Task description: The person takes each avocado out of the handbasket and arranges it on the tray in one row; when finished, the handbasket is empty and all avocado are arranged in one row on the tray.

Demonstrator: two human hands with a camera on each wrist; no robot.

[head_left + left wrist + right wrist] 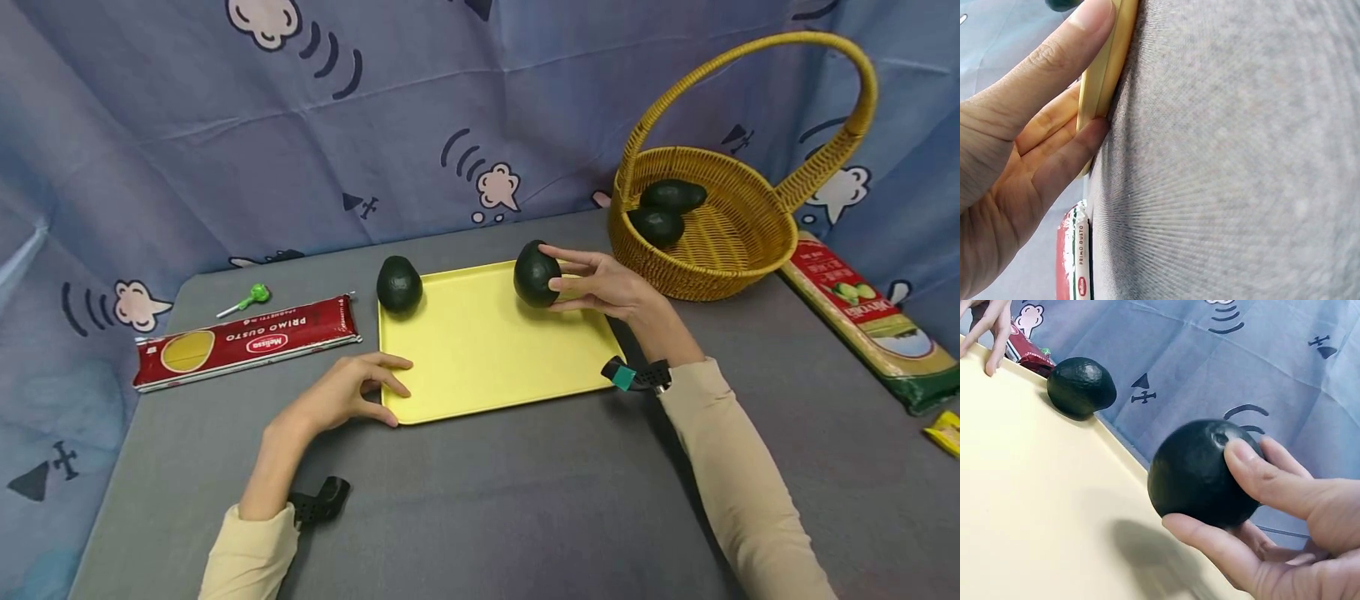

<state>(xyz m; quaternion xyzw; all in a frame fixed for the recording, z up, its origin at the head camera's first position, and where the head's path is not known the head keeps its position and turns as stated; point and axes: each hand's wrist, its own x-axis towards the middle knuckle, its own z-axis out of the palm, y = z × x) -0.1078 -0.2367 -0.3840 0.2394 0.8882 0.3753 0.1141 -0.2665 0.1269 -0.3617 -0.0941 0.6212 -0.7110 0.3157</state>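
Note:
My right hand (603, 285) pinches a dark green avocado (536, 275) between thumb and fingertips. In the right wrist view this avocado (1200, 475) hangs over the yellow tray (1035, 481), its shadow falling on the tray below. A second avocado (399, 286) lies at the tray's far left corner. At the near left corner of the yellow tray (480, 358), my left hand (348, 387) holds the rim, fingers reaching over it and thumb at the front edge. Two more avocados (673, 197) sit inside the wicker basket (720, 279) at the back right.
A red spaghetti pack (247, 342) lies left of the tray, with a green lollipop (258, 292) behind it. Right of the basket is a long red and green pack (873, 317), and a small yellow packet (947, 432) lies at the right edge. A patterned blue cloth (420, 133) hangs behind.

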